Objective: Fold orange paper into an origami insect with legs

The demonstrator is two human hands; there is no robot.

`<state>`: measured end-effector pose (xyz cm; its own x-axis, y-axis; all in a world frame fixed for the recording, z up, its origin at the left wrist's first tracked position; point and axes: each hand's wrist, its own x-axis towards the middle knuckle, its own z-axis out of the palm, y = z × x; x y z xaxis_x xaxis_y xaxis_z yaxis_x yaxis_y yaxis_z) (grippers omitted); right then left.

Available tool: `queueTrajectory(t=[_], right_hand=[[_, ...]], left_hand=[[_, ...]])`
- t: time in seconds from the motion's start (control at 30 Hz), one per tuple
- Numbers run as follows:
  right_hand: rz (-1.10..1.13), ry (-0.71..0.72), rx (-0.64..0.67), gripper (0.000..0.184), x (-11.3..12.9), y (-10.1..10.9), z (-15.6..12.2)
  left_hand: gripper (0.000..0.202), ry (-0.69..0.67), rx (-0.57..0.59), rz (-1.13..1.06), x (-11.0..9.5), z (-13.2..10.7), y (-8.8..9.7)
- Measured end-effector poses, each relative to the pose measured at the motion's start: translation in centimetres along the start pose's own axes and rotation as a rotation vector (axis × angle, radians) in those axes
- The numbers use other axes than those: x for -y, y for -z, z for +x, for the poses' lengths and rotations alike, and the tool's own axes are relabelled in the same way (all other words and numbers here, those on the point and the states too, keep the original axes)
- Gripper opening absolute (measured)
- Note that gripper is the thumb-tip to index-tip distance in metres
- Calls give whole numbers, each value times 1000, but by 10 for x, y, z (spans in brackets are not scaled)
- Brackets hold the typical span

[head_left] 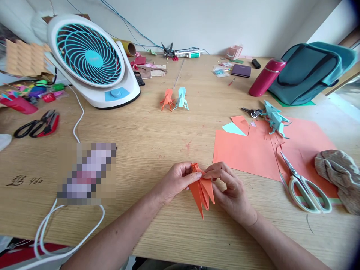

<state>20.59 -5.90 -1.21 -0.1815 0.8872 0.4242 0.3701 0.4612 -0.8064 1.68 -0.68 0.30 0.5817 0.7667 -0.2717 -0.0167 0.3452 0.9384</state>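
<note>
Head camera looks down on a wooden table [157, 142] where both hands meet over an orange folded paper piece [203, 191]. The left hand [177, 180] is curled nearly closed, thumb and fingertips pinching the piece's upper left edge. The right hand [229, 191] pinches the top from the other side, its fingers bent over the fold. Gripped from both sides, the layers stay pressed together, and the long pointed flaps hang free toward the person, just above the tabletop near its front edge.

Just right of the hands lies a large orange paper sheet [242, 152], close enough to reach without stretching. White-handled scissors [305, 187] rest on its near corner, next to the right hand. A teal paper figure [275, 118] stands at the sheet's far edge, beside a set of keys [253, 111] and a few cut scraps. Two small finished figures, one orange [167, 99] and one light blue [181, 98], stand side by side farther back in the middle; they are perhaps insects, though they are too small to tell.

A white and turquoise desk fan [90, 60] faces the person from the far left, its white cable [78, 120] trailing down the table. Black and red scissors [38, 124] lie at the left edge. A pink bottle [267, 77] leans against a teal bag [312, 71] at the far right, well apart from the hands
</note>
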Motion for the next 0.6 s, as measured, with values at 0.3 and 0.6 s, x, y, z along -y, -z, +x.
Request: queueTrajectory(t=[0.3,0.6], right_hand=[[7,-5,40,12,0,3,2],[9,-39,27,6,1,3,0]], left_hand=[[34,-4,-82,9,-6,-1,-4],[29,-19,-57,71,-2,1,0]])
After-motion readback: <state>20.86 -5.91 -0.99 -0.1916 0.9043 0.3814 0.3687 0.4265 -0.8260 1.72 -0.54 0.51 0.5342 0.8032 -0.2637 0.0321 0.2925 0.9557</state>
